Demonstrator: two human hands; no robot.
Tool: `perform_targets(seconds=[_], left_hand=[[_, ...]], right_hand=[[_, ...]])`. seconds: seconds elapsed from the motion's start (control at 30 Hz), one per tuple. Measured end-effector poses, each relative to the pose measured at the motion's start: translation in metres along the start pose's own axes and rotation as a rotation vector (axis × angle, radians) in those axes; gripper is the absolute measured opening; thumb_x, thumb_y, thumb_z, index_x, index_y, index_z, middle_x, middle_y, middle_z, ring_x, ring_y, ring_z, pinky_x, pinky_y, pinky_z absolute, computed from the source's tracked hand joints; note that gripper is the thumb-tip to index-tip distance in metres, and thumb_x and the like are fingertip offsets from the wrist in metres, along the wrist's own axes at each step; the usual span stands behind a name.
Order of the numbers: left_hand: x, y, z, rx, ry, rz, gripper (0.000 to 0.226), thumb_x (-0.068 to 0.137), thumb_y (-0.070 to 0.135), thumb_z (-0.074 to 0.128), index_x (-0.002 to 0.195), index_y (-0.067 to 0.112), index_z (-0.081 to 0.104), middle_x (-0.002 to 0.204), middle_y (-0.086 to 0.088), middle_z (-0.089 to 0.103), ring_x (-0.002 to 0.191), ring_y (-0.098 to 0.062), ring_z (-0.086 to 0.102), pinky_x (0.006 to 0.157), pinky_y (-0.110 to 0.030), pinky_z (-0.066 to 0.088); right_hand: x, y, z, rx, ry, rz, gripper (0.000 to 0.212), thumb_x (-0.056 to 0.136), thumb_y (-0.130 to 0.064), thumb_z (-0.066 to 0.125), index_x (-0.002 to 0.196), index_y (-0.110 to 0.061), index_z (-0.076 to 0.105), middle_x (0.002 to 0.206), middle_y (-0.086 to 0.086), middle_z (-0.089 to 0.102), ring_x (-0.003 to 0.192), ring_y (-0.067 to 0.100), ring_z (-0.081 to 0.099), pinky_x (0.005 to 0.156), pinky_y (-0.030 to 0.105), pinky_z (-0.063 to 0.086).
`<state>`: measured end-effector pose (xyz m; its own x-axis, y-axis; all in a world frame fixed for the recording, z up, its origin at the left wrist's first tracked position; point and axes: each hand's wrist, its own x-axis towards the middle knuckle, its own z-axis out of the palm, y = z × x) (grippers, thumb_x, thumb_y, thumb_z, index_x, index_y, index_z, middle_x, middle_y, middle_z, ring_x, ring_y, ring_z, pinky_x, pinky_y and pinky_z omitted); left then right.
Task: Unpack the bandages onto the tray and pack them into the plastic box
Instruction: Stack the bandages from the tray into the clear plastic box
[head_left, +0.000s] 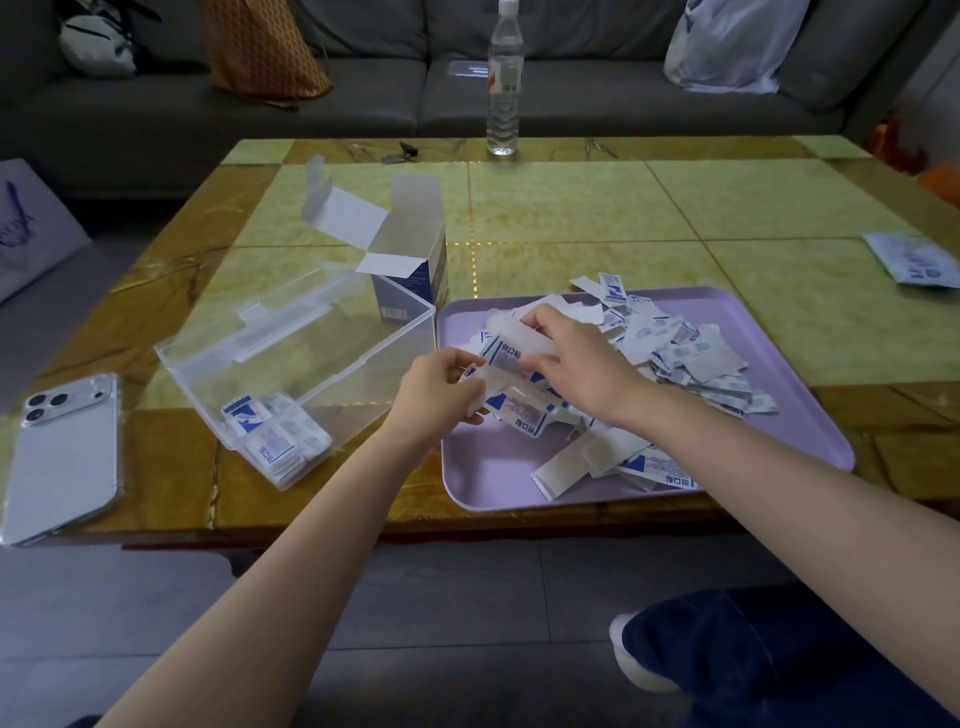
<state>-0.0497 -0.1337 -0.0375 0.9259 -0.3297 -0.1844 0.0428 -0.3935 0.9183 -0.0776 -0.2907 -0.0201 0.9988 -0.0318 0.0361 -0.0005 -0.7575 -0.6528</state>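
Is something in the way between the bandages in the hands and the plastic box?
Nothing visible blocks the bandages. The plastic box lies open just left of the tray, lid tipped back; the cardboard box stands behind it, off the path.

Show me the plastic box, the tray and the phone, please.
plastic box (332, 358): head view, on its bare clear floor.
tray (483, 467): head view, on its bare near-left corner.
phone (62, 457): head view, on the middle of its back.
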Motion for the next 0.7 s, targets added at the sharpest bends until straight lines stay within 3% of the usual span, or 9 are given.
perform_targets(seconds=[0.1,0.23,0.4,0.47,0.57,0.63,0.7], left_hand=[[0.002,-0.004,0.0,0.04,0.0,0.032,0.016,0.091,0.004,0.052,0.106,0.007,0.057,0.102,-0.013,0.066,0.078,-0.019,0.064,0.062,-0.025,0.057],[0.003,-0.009,-0.001,0.079,-0.026,0.094,0.023,0.09,0.0,0.053,0.112,0.004,0.057,0.108,-0.013,0.066,0.088,-0.023,0.064,0.067,-0.027,0.056],[0.001,-0.01,-0.004,0.135,-0.063,0.195,0.031,0.079,0.001,0.07,0.103,0.016,0.058,0.108,-0.009,0.066,0.093,-0.02,0.063,0.085,-0.042,0.053],[-0.001,-0.01,-0.002,0.18,-0.073,0.213,0.035,0.074,0.008,0.076,0.104,0.014,0.059,0.104,-0.004,0.065,0.089,-0.017,0.06,0.083,-0.036,0.052],[-0.005,-0.01,0.003,0.331,-0.026,0.253,0.036,0.073,0.011,0.077,0.105,0.008,0.061,0.095,0.003,0.061,0.083,-0.013,0.056,0.068,-0.014,0.043],[-0.006,-0.012,0.006,0.406,0.032,0.272,0.031,0.075,0.006,0.073,0.104,0.006,0.062,0.095,-0.002,0.064,0.084,-0.016,0.055,0.062,-0.014,0.036],[-0.006,-0.014,0.007,0.445,0.081,0.255,0.028,0.077,0.003,0.068,0.105,0.007,0.063,0.1,-0.007,0.066,0.086,-0.018,0.055,0.066,-0.016,0.034]], right_hand=[[-0.002,-0.001,0.002,-0.071,-0.052,-0.07,0.016,0.087,-0.006,0.057,0.099,-0.016,0.057,0.089,0.004,0.063,0.082,0.026,0.056,0.072,0.038,0.044],[-0.004,0.0,0.003,-0.219,-0.09,-0.107,0.021,0.083,-0.004,0.057,0.099,-0.016,0.051,0.079,0.002,0.054,0.081,0.03,0.054,0.068,0.04,0.042],[-0.007,0.0,0.01,-0.302,-0.111,-0.119,0.039,0.083,-0.008,0.06,0.113,-0.013,0.037,0.096,0.01,0.058,0.085,0.033,0.055,0.065,0.04,0.039],[-0.007,0.003,0.015,-0.302,-0.092,-0.121,0.044,0.084,-0.009,0.06,0.118,-0.016,0.034,0.104,0.011,0.06,0.087,0.034,0.057,0.067,0.041,0.043],[-0.006,0.006,0.02,-0.273,-0.1,-0.118,0.044,0.085,-0.01,0.06,0.119,-0.016,0.034,0.107,0.012,0.06,0.089,0.035,0.057,0.07,0.042,0.045],[-0.008,0.006,0.022,-0.231,-0.143,-0.13,0.038,0.086,-0.005,0.054,0.116,-0.016,0.032,0.102,0.014,0.059,0.084,0.035,0.057,0.071,0.045,0.046],[-0.01,0.006,0.023,-0.227,-0.176,-0.117,0.035,0.089,0.0,0.043,0.116,-0.017,0.03,0.089,0.014,0.057,0.075,0.033,0.055,0.065,0.044,0.045]])
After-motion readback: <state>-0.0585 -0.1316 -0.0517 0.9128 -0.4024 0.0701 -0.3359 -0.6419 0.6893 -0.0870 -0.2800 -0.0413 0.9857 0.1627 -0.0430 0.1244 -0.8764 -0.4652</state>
